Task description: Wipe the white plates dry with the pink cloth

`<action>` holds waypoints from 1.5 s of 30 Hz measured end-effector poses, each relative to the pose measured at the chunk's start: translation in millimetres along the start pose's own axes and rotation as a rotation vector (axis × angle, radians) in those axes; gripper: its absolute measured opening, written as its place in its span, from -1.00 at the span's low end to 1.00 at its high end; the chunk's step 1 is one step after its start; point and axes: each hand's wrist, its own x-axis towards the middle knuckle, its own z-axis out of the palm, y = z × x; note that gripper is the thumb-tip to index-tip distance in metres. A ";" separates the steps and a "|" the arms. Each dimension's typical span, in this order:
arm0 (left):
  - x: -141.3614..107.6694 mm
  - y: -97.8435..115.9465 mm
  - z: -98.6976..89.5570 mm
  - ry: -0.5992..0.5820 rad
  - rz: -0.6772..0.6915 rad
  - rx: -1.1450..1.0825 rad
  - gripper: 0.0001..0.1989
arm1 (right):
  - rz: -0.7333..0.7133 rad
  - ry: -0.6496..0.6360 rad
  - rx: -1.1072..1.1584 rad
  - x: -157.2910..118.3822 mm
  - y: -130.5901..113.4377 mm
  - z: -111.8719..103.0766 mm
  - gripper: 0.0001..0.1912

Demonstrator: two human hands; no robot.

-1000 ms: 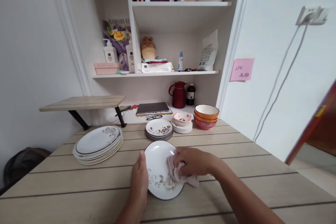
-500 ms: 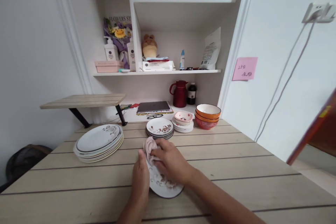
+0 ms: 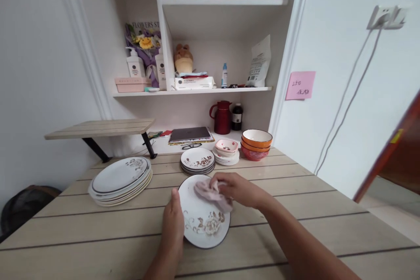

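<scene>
A white plate with a brown flower pattern and dark rim [image 3: 197, 210] is tilted above the wooden table. At its left edge my left hand [image 3: 173, 218] grips the rim, thumb on top and the other fingers hidden beneath. My right hand [image 3: 234, 188] pinches a crumpled pale pink cloth [image 3: 210, 193], which lies against the plate's upper right part. Just beyond the plate is a stack of smaller flowered plates [image 3: 197, 159].
Large plates [image 3: 121, 179] are stacked at the left, near a raised wooden shelf [image 3: 100, 127]. Behind stand small white dishes [image 3: 226, 157], orange and red bowls [image 3: 256, 144], a closed laptop [image 3: 190, 134] and a red jug [image 3: 222, 117].
My right hand and the cloth have moved right across the plate, uncovering its upper left part and the flower pattern. The camera view has shifted slightly.
</scene>
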 end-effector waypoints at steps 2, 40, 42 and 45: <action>-0.5 1.2 0.0 -0.004 0.003 0.000 -0.35 | 0.042 0.082 0.234 0.5 -1.9 6.0 -0.76; 0.6 -1.2 -1.5 -0.012 0.069 -0.010 -0.34 | 0.179 0.335 -0.565 14.6 11.5 29.1 -0.53; 0.9 -1.6 -1.6 -0.021 0.074 -0.014 -0.35 | 0.207 0.385 -0.569 14.6 10.9 29.0 -0.43; 0.9 -1.5 -2.0 -0.015 0.053 -0.017 -0.36 | 0.201 0.412 -0.569 14.5 7.4 36.2 -0.36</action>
